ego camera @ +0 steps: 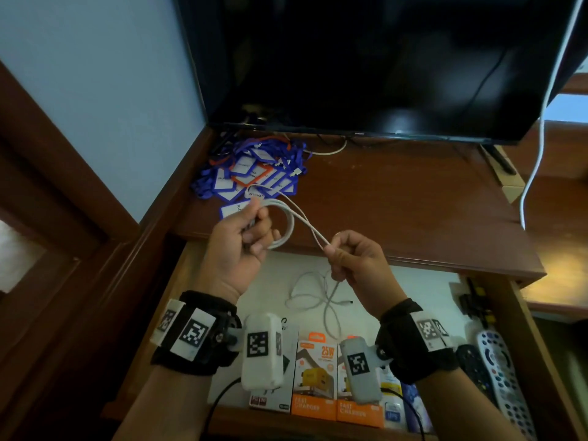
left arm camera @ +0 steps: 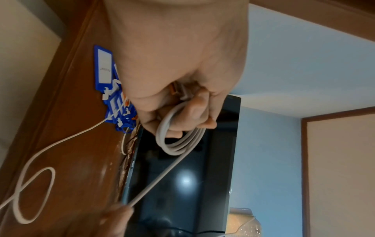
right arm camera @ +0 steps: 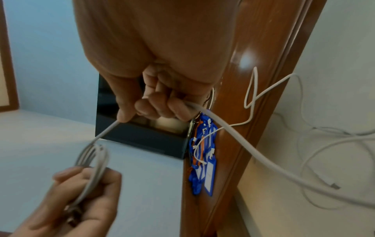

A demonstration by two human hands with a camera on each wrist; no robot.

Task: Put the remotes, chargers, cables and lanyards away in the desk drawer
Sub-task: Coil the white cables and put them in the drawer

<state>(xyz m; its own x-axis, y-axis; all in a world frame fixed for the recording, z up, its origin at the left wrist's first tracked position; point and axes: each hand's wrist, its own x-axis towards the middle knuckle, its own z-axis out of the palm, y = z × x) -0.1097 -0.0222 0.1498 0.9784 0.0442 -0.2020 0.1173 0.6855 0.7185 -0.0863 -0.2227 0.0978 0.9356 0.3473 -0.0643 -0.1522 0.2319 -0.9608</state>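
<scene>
We're mid-coil: both hands' fingers [ego camera: 254, 241] curl round the white round cable [ego camera: 288, 224]; blue plastic lanyards [ego camera: 254, 173] wait on the worktop [ego camera: 397, 198].

On the orange-and-white charger box [ego camera: 315, 377] lying in the drawer I can read "25W" near its top and "FAST CHARGER" along its orange lower band. The same "FAST CHARGER" shows on the box [ego camera: 359, 409] beside it. A white card in one blue badge holder [ego camera: 256, 195] on the bench starts "PELAYAN", the rest unclear. The TV's bezel logo is too small to read.
</scene>
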